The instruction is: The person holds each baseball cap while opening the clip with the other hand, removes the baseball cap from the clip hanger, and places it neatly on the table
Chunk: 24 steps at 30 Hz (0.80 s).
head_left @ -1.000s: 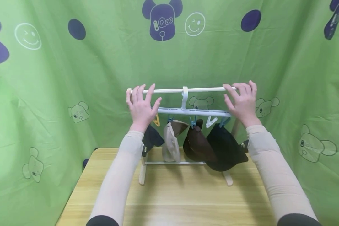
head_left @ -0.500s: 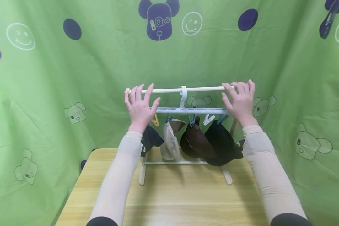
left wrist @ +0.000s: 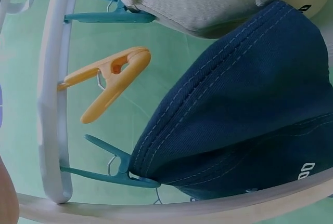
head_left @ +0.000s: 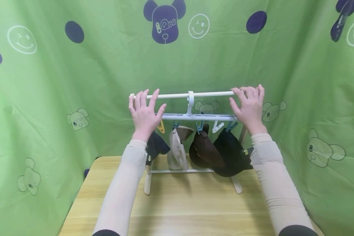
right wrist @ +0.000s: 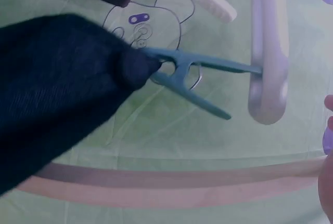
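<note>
Both hands lie on the upper rod [head_left: 172,96] of a stand, the left hand [head_left: 145,114] near its left end, the right hand [head_left: 249,106] near its right, fingers spread over it; how firmly they press cannot be told. Between them a pale blue hanger [head_left: 202,117] is hooked over the rod. Four caps hang below the hands, each from a teal clip [left wrist: 109,177]: a navy cap [head_left: 157,146] under the left hand, a beige cap [head_left: 177,150] and a brown cap [head_left: 205,149] between the hands, a black cap [head_left: 233,160] below the right. Hanging and clipping these four looks done. What is left, if anything, would be the yellow clip [left wrist: 118,84] beside the left hand and the white clip [head_left: 218,127] beside the right, both without a cap. Farther down, the stand's feet [head_left: 147,183] rest on the desk [head_left: 177,206].
</note>
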Motion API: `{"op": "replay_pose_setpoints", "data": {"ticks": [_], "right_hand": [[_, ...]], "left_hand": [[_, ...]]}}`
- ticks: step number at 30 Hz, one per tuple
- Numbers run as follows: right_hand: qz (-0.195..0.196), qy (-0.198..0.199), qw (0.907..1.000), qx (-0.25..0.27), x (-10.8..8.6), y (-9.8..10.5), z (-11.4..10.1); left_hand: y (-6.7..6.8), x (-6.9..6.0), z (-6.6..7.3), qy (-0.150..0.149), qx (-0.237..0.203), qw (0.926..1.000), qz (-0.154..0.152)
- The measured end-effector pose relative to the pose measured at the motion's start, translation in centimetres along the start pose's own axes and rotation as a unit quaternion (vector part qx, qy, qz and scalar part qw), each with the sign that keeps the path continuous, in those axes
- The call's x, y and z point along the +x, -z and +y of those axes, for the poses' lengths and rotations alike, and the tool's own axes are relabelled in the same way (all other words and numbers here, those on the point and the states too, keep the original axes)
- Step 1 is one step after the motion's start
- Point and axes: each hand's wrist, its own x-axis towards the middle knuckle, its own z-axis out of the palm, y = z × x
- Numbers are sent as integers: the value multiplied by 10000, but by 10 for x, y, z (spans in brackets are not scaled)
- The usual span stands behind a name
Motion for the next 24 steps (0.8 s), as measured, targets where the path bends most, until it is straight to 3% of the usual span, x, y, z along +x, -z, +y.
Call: {"op": "replay_pose_setpoints", "data": {"ticks": [7, 15, 24], "right_hand": [[-453, -340, 9983, -148, 1, 3, -5], [-896, -391, 9947, -325, -3, 10, -6], [-1145, -305, 9916, -522, -7, 16, -11]], "left_hand": [[5, -1, -1, 25, -53, 9999, -161], [14, -7, 1, -10, -71, 9985, -541], [23, -20, -4, 36, -607, 9956, -716]]}}
